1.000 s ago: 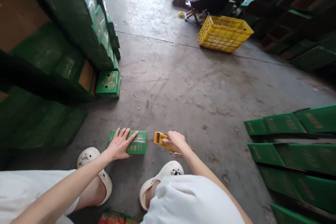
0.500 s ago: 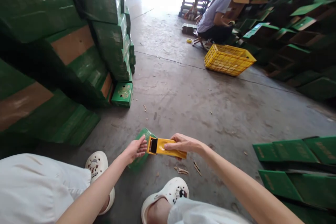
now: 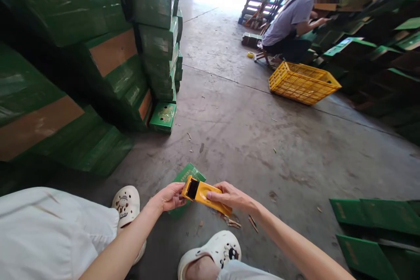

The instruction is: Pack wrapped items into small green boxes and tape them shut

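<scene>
My right hand [image 3: 229,197] is wrapped round a yellow hand-held tool [image 3: 213,200], thumb on top. A dark rectangular opening shows at the tool's left end; its exact kind I cannot make out. My left hand [image 3: 171,196] is closed at that end, its fingertips against the yellow frame. Below and behind the hands, a green printed cardboard piece [image 3: 190,171] lies on the floor, partly hidden by them. Both hands are low, above and between my white clogs.
Green boxes [image 3: 154,37] are stacked high on the left. Flat green cartons [image 3: 374,216] lie at the lower right. Ahead, a yellow crate [image 3: 303,83] stands beside a seated person [image 3: 288,22]. A wooden pallet [image 3: 259,6] is farther back. Small scraps litter the concrete floor.
My left hand has closed from spread fingers onto the left end of the yellow tool. The tool has tilted, its right end lower. The camera view has shifted left.
</scene>
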